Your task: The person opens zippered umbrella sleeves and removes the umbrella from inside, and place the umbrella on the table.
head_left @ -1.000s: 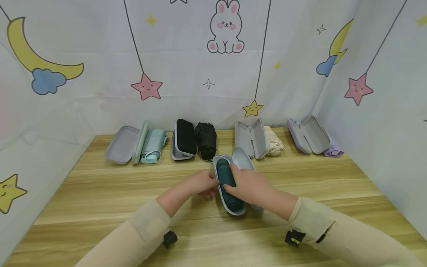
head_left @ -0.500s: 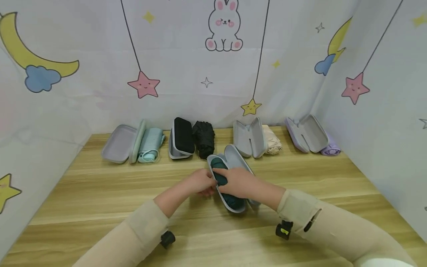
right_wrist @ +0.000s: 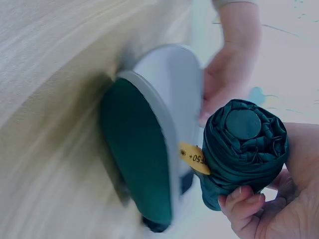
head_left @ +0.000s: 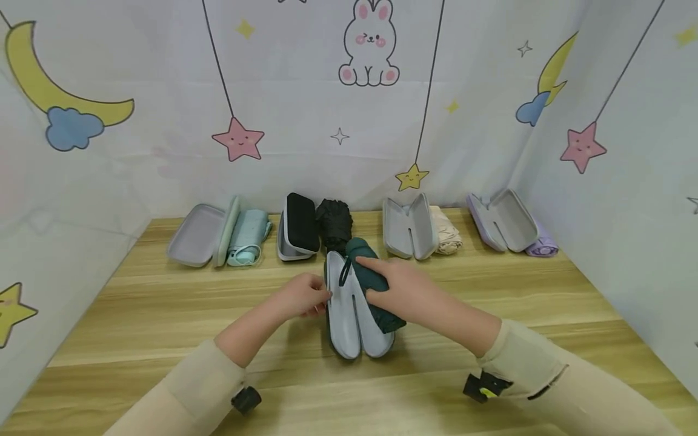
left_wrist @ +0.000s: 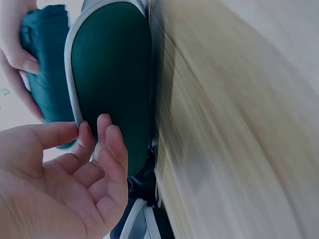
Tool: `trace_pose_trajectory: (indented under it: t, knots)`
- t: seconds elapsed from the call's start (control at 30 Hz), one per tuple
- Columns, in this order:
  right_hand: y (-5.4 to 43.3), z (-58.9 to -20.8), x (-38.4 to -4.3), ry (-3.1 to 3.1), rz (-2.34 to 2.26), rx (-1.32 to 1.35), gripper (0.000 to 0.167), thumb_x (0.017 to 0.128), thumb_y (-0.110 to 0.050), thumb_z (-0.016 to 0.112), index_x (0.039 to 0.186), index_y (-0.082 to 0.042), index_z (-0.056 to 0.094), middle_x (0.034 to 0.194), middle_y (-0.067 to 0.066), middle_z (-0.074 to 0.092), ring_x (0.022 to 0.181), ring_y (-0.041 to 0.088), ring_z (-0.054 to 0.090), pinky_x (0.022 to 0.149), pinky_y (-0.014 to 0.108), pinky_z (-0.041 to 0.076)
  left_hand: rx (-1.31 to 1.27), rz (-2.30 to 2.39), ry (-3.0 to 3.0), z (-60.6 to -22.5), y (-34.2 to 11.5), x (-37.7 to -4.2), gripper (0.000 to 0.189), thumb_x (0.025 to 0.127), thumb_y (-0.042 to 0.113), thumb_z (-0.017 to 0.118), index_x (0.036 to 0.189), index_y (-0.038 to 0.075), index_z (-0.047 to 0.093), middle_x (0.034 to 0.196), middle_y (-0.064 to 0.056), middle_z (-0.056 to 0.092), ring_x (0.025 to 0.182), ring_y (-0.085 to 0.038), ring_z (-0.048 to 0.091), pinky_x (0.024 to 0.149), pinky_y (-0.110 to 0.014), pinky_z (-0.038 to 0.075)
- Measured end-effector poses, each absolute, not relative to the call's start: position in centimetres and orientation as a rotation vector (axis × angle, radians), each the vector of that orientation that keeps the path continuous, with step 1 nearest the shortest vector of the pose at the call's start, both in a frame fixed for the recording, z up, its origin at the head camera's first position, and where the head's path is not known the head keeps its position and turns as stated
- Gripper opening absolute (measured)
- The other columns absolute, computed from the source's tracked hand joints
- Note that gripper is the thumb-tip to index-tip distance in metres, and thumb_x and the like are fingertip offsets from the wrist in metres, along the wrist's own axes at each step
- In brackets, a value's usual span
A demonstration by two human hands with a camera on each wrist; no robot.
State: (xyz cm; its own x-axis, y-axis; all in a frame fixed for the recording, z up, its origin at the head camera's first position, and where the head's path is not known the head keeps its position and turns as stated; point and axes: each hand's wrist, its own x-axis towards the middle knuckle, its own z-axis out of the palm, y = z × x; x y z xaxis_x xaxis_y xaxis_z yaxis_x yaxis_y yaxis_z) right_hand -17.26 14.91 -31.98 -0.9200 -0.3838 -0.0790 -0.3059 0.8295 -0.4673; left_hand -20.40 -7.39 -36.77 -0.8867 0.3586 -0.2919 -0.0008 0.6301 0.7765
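Observation:
A folded dark green umbrella is gripped in my right hand, held over the right side of an open case. The case has a green outer shell and a pale grey lining. At its left rim, my left hand pinches the edge between thumb and forefinger, the other fingers against the shell. A dark wrist loop hangs from the umbrella over the lining. In the right wrist view, a yellow tag marked "50+" sticks out beside the umbrella's round end.
Along the back stand more open cases with umbrellas beside them: a mint case with a light blue umbrella, a black case with a black umbrella, a grey-lined case with a cream umbrella, and a lilac case.
The umbrella has come out of the case's trough in my right hand. The case has turned, its two halves now spread face up, and my left hand has shifted left with its rim.

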Motion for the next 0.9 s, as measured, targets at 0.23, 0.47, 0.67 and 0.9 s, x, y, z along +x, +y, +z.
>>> trace_pose_trajectory:
  t: [0.23, 0.47, 0.67, 0.9]
  knots:
    - [17.5, -30.5, -15.9, 2.919, -0.726, -0.41, 0.062, 0.091, -0.027, 0.059, 0.15, -0.026, 0.041, 0.096, 0.008, 0.06, 0.066, 0.02, 0.048, 0.053, 0.033, 0.042, 0.282, 1.138, 2.484, -36.3, -9.2, -19.2, 0.022, 0.097, 0.011, 0.057, 0.076, 0.003, 0.061, 0.065, -0.005, 0.063, 0.058, -0.015, 0.057, 0.053, -0.027, 0.044]
    - [18.2, -33.3, -16.8, 2.858, -0.647, -0.255, 0.057, 0.094, -0.028, 0.057, 0.148, -0.024, 0.043, 0.054, 0.001, 0.047, 0.039, 0.012, 0.03, 0.039, 0.027, 0.032, 0.3, 1.141, 2.5, -36.2, -10.1, -18.6, 0.022, 0.097, 0.01, 0.058, 0.077, 0.002, 0.063, 0.065, -0.005, 0.065, 0.061, -0.014, 0.06, 0.054, -0.028, 0.046]
    - [17.3, -36.4, -17.6, 2.835, -0.616, -0.286, 0.054, 0.095, -0.031, 0.059, 0.147, -0.023, 0.046, 0.082, 0.009, 0.067, 0.049, 0.013, 0.047, 0.048, 0.031, 0.042, 0.297, 1.14, 2.496, -36.3, -10.1, -18.4, 0.024, 0.098, 0.013, 0.057, 0.077, 0.004, 0.063, 0.066, -0.004, 0.065, 0.062, -0.015, 0.06, 0.055, -0.029, 0.045]
    - [16.2, -37.6, -17.5, 2.905, -0.503, -0.369, 0.06, 0.093, -0.035, 0.064, 0.147, -0.018, 0.046, 0.124, 0.02, 0.062, 0.101, 0.029, 0.063, 0.081, 0.043, 0.051, 0.3, 1.13, 2.491, -36.2, -10.2, -18.2, 0.027, 0.099, 0.016, 0.057, 0.076, 0.003, 0.062, 0.068, -0.005, 0.065, 0.063, -0.017, 0.06, 0.057, -0.031, 0.048]
